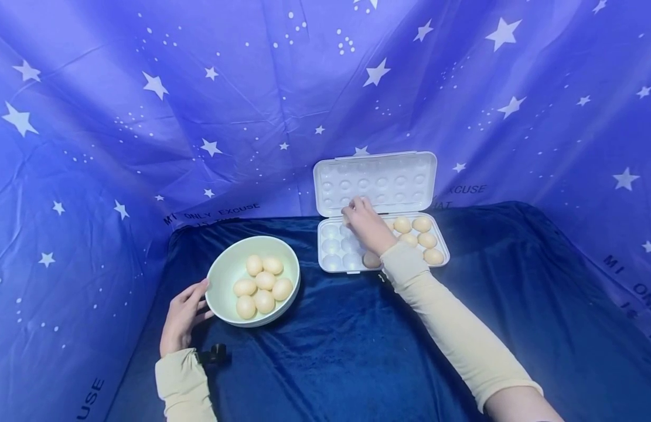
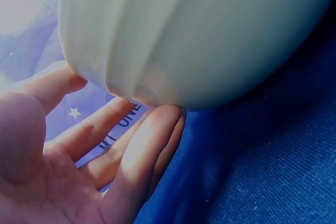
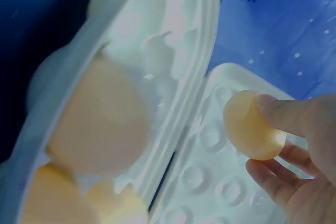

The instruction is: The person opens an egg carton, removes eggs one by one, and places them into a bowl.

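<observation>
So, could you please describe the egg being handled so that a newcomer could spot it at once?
Find the white egg tray with its raised lid on the blue cloth. Above its back row, the right hand pinches one egg. Unlike its neighbours, it sits in no cup.

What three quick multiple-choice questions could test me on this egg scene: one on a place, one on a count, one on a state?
1. Where does the left hand rest?
A. On the carton lid
B. At the bowl's rim
C. Inside the bowl

2. How many eggs lie in the bowl?
A. Three
B. Ten
C. Six

3. What is the right hand doing?
A. Pinching an egg over the open carton
B. Lying flat and bare on the cloth
C. Closing the lid

Answers: B, straight fingers touch the bowl's side; C, six show in the head view; A, the wrist view shows fingertips holding the egg.
</observation>
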Motion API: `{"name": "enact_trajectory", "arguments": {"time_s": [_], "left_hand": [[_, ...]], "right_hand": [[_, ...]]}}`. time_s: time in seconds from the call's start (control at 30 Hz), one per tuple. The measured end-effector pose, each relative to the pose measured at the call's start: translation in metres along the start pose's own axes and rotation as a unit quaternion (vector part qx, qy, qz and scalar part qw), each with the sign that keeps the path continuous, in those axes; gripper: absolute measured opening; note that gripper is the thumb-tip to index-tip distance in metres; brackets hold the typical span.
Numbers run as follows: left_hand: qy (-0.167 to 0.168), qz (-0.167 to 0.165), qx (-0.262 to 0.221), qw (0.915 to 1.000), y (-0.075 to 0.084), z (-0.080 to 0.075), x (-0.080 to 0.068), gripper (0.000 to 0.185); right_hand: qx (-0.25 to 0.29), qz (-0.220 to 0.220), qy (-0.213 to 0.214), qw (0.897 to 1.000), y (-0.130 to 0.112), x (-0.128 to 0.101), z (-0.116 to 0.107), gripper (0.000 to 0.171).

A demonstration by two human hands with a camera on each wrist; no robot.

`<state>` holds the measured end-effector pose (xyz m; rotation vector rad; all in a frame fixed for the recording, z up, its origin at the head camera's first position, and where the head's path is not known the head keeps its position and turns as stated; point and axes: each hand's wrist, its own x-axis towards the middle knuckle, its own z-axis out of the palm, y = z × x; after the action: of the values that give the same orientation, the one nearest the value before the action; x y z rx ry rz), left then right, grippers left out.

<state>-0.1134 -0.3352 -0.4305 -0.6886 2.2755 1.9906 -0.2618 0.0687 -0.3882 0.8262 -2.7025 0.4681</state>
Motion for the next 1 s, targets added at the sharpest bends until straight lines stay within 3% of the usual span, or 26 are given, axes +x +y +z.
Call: {"name": "enact_trajectory", "arguments": {"time_s": [0.23,1.0], "left_hand": [[0.001,0.002,0.006,1.0,0.002,0.001,0.0,0.069],[-0.001,-0.003,0.003,1.0,0.002,0.0,0.001,0.07]], "right_hand": [[0.012,-0.05,0.031,0.998,-0.022,0.003,0.001,0.021],[0.027,-0.149,0.039,0.988,-0.096,0.015,0.01,0.022]]}}
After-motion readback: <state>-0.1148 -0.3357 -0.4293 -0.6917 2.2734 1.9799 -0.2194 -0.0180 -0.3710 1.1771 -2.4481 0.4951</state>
